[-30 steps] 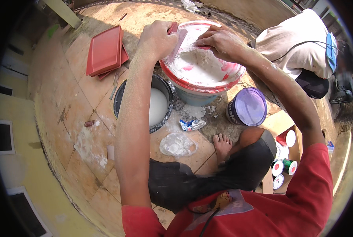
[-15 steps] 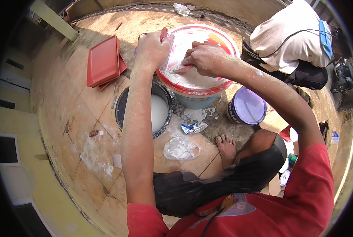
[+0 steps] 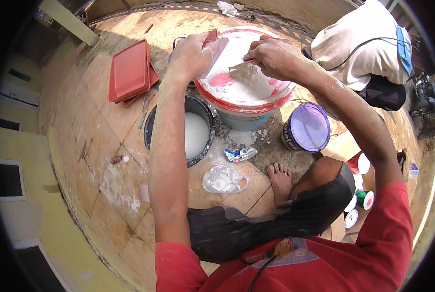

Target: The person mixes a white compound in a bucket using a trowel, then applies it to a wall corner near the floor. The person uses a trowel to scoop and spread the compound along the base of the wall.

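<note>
On a tiled floor (image 3: 105, 146) dusted with white powder, a red basin (image 3: 246, 95) is sitting on top of a blue-grey bucket (image 3: 242, 120), straight ahead of the person. The basin is holding thick white paste, smeared up its inner wall, with patches of red showing through. The bucket beneath is mostly hidden. The left hand (image 3: 190, 56) is gripping the basin's near-left rim, fingers curled tight over the edge. The right hand (image 3: 276, 56) is clamped on a thin scraper (image 3: 239, 65), its blade touching the paste; the handle is buried in the fist. Just beside, a black bucket (image 3: 152, 126) is holding white liquid.
</note>
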Demonstrator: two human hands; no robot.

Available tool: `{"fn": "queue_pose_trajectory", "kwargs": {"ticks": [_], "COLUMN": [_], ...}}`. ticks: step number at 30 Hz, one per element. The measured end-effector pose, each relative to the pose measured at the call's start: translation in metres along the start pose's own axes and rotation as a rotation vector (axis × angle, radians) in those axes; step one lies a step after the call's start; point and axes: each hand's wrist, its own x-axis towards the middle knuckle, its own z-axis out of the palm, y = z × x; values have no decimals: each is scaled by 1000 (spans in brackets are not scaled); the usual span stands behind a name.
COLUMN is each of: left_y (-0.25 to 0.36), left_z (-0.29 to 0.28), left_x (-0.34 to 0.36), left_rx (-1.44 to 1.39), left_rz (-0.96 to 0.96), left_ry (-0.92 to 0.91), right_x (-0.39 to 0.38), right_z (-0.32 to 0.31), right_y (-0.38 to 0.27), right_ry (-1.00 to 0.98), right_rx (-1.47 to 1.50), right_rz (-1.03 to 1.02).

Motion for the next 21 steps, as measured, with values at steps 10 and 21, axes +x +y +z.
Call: {"fn": "queue_pose_trajectory", "kwargs": {"ticks": [10, 21], "left_y": [27, 24], "left_z": [-14, -24], "left_x": [-1, -5], "left_rx": [26, -92], "left_rz": [32, -485], "left_ry": [-137, -126], "right_x": [-3, 40], "right_z": [-23, -28], "right_y": [0, -25], "right_ry": [-57, -248], "right_rx": [147, 410], "right_rz": [269, 581]}}
